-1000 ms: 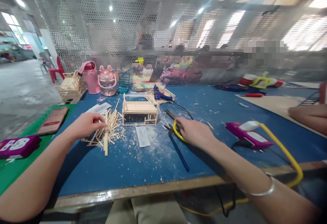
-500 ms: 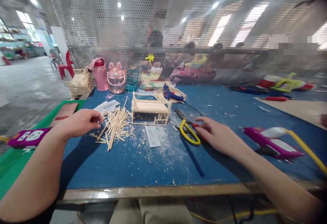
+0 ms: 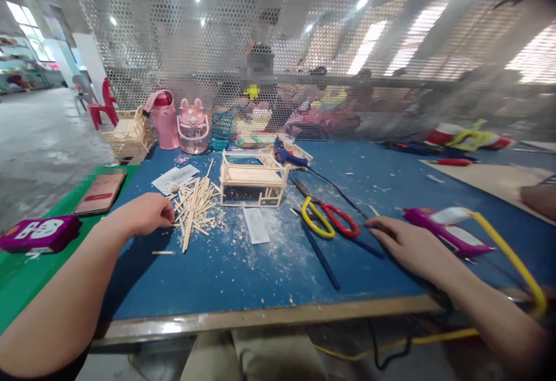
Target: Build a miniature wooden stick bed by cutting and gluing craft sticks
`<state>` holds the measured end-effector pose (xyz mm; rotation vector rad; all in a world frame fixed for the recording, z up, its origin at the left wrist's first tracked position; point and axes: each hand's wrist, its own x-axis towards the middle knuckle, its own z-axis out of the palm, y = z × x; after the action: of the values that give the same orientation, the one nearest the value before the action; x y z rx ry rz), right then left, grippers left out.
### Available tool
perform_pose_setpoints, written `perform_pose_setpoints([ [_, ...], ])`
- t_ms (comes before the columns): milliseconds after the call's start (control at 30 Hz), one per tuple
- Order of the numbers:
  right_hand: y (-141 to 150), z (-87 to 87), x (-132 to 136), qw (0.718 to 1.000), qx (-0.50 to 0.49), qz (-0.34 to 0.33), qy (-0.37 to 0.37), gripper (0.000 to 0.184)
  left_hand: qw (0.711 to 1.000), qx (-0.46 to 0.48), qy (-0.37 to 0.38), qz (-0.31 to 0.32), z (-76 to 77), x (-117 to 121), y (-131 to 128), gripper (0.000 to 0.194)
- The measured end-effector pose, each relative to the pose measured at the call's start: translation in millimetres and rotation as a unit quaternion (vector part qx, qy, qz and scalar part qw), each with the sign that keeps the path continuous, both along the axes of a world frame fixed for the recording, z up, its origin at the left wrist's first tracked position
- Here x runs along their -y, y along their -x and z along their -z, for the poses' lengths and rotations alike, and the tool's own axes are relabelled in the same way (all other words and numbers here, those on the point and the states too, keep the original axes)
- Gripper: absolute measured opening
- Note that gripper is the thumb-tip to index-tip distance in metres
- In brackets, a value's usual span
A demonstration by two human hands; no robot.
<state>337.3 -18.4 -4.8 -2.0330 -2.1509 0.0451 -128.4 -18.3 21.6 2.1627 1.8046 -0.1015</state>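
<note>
With the pale wooden-stick frame [image 3: 252, 176] as the centre of the clock, it stands upright on the blue worktop [image 3: 243, 288], untouched by either hand. At eight o'clock lies a loose heap of thin, pale wooden sticks [image 3: 194, 210], and at its left edge is the person's left hand [image 3: 150, 214], fingers curled in close to the thumb; whether a stick is pinched there I cannot tell. Toward four o'clock, the right hand [image 3: 410, 245] is low over the worktop, thumb and fingers a little apart and no object visible in its grasp. Its fingertips are just beside the metal scissors with one yellow and one red loop handle [image 3: 319, 217], which lie across a blue-handled metal cutting tool [image 3: 319, 256].

The step in hand appears to be a choosing one, with stick stock at one side and cutters at the other. The next move seems to call for a single stick drawn free of the tangle by the left hand, and for the right hand to close on a tool handle without snagging the thin black cord [image 3: 334, 186] that runs from the blue glue gun [image 3: 286, 155] at one to two o'clock.
</note>
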Motion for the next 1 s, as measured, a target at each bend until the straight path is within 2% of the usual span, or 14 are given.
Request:
perform_pose_setpoints([
  [100,6,-1.5,13,1.000,-0.016,-0.010,-0.025,0.030,1.000,0.024,0.011,0.001,7.0,0,5,0.015],
  [200,14,2.3,24,0.997,-0.027,-0.066,-0.013,0.032,0.999,0.032,0.013,0.000,12.6,-1,7,0.012],
  [267,13,6.8,23,0.996,-0.023,-0.085,-0.024,0.029,1.000,0.029,0.007,0.008,13.3,-2,5,0.013],
  [367,5,10.4,14,0.997,-0.006,-0.065,-0.050,0.025,1.000,0.018,0.003,0.021,9.6,-2,1,0.017],
  [433,7,7.5,10,0.994,0.018,-0.047,-0.095,0.019,1.000,0.012,-0.009,0.021,6.0,-2,-1,0.020],
  [500,24,0.6,11,0.982,0.038,-0.058,-0.174,0.021,0.999,0.005,-0.039,0.013,3.2,-3,-3,0.021],
  [533,39,-3.8,13,0.971,0.040,-0.083,-0.220,0.025,0.998,0.000,-0.057,0.008,2.5,-4,-3,0.021],
  [600,79,-12.5,21,0.950,0.005,-0.213,-0.228,0.025,0.996,-0.001,-0.094,-0.001,2.7,-6,-6,0.023],
  [633,103,-16.1,26,0.934,-0.010,-0.285,-0.214,0.022,0.995,0.001,-0.100,-0.002,3.6,-7,-8,0.022],
  [700,156,-20.3,33,0.893,-0.007,-0.430,-0.131,0.018,0.995,0.012,-0.094,0.002,6.6,-9,-11,0.021],
  [767,208,-19.6,35,0.849,-0.007,-0.522,-0.079,0.020,0.996,0.037,-0.082,-0.002,10.3,-11,-15,0.019],
  [833,255,-14.2,35,0.833,-0.015,-0.547,-0.083,0.023,0.995,0.059,-0.086,-0.009,13.4,-12,-16,0.018],
  [900,292,-5.6,34,0.840,-0.026,-0.534,-0.091,0.025,0.992,0.071,-0.106,-0.019,14.9,-13,-16,0.021],
  [1000,324,7.7,33,0.832,-0.005,-0.546,-0.091,0.017,0.982,0.086,-0.158,-0.047,14.0,-12,-17,0.027],
])
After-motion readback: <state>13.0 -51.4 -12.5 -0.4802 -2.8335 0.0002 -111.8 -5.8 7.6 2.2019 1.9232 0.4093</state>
